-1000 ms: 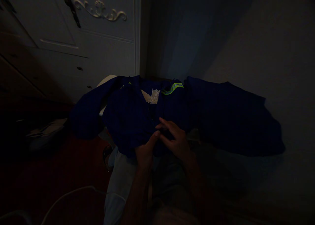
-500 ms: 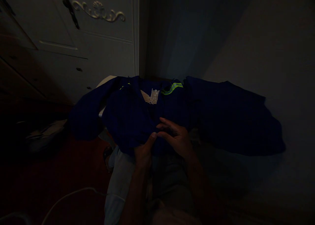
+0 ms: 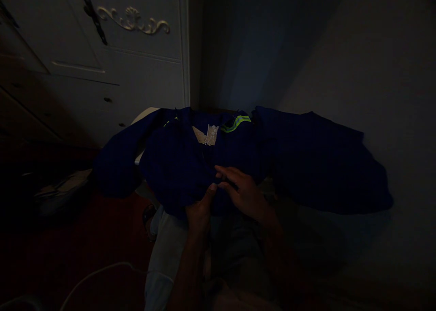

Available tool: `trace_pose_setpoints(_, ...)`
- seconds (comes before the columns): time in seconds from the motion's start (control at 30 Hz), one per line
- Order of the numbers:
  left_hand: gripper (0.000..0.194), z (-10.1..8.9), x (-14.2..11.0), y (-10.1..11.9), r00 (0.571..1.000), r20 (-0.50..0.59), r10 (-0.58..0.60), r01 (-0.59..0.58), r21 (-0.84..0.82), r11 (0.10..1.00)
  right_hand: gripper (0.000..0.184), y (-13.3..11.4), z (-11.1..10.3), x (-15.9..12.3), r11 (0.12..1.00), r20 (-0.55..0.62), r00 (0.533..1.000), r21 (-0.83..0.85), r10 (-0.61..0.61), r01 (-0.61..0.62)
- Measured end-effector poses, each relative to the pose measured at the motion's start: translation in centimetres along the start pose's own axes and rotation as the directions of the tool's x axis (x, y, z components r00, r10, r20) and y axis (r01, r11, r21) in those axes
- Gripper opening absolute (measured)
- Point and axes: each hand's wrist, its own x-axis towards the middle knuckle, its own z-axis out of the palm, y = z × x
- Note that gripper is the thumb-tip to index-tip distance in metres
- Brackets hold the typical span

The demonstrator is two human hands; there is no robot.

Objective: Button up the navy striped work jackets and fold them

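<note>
Blue jacket (image 3: 173,165), laid out front up, was seen just in front of the person, on what was taken to be a pale table (image 3: 145,115), its rim left uncovered at one corner. Its near edge was gripped by the left hand (image 3: 200,211), with the thumb laid on top and the fingers hidden by the cloth. The right hand (image 3: 243,190) was held with half-bent fingers over the front, its thumb tip brought close to the left thumb; whether cloth was pinched there could not be told. One sleeve (image 3: 116,161) was draped down on the left, the other (image 3: 327,165) spread out to the right near the wall (image 3: 391,97). A yellow-green stripe (image 3: 236,124) could be seen at one shoulder. Behind, a white cupboard (image 3: 146,77) was decorated with a carved ornament (image 3: 132,22). A pale cord (image 3: 98,269) was stretched across the red floor (image 3: 112,229). Much was darkened by shadow.
</note>
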Motion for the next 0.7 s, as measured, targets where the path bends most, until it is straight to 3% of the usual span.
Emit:
trace_pose_setpoints(0.27,0.067,0.43,-0.26,-0.13,0.998,-0.054,0.041,-0.038,0.062,0.997,0.041,-0.02,0.08,0.16,0.996,-0.03,0.999,-0.085,0.017,-0.02)
trace_pose_setpoints(0.5,0.062,0.49,0.1,-0.11,0.998,-0.058,0.04,-0.034,0.097,0.995,0.038,0.06,0.32,0.15,0.945,-0.04,0.997,-0.319,0.059,-0.069)
trace_pose_setpoints(0.7,0.068,0.58,0.44,-0.24,0.996,-0.077,0.048,-0.041,0.09,0.995,0.038,-0.19,0.42,0.01,0.945,-0.01,0.999,-0.324,0.037,-0.039)
